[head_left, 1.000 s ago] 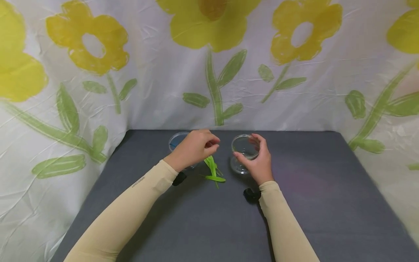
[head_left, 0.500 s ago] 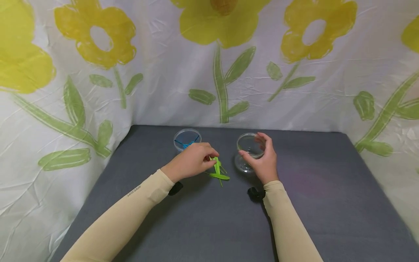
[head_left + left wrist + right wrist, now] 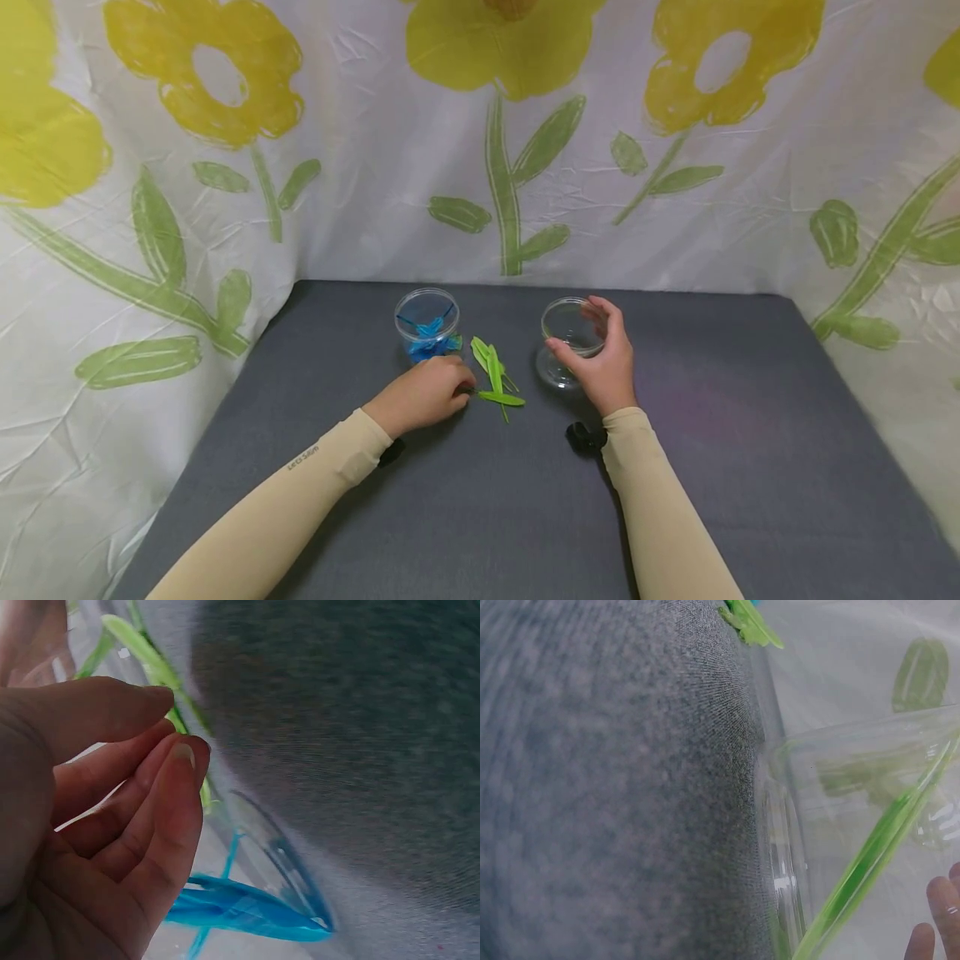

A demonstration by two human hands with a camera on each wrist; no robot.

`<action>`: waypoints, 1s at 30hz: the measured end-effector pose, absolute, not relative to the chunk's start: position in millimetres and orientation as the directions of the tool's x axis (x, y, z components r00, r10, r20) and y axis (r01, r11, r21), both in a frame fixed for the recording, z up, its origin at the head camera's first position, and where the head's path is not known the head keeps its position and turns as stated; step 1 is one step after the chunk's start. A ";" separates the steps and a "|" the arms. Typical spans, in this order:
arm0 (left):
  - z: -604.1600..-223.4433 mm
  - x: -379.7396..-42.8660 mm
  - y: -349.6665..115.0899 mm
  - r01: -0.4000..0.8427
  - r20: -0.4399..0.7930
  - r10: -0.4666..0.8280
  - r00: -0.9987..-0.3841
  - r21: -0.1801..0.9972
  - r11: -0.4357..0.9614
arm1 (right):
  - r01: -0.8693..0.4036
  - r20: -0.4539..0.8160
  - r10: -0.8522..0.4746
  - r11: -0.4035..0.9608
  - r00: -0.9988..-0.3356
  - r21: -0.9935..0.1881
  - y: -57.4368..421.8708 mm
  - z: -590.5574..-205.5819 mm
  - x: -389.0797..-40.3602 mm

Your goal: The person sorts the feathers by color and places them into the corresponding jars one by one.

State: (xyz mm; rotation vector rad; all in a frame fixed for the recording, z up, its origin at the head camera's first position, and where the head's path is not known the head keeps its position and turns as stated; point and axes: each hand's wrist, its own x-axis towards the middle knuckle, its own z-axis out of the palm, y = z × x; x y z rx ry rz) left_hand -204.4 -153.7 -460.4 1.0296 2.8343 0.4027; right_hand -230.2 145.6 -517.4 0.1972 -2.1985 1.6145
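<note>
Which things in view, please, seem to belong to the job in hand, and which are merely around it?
Likely job:
left hand
right hand
clear jar it grips
green pieces
second jar holding blue pieces

Merely around:
flowered cloth
grey table

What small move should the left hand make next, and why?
I'd probably have the left hand pinch the crosswise green feather: it is right by that feather's end, though contact is unclear, and the right hand holds a clear jar, another green feather showing through its wall.
</note>
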 end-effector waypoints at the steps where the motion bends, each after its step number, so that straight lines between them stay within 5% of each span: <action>1: -461.9 -204.4 -153.9 0.617 -0.004 0.641 -0.767 0.267 0.740 | -0.347 0.401 0.122 0.320 -0.908 -0.882 145.8 -517.1 -230.4; 11: -469.3 -206.5 -153.5 0.622 0.013 0.634 -0.773 0.209 0.754 | -0.342 0.399 0.127 0.327 -0.908 -0.881 146.1 -516.4 -229.6; 30: -472.9 -213.1 -157.0 0.556 -0.091 0.611 -0.787 0.327 0.764 | -0.343 0.398 0.119 0.326 -0.910 -0.881 146.8 -518.2 -231.6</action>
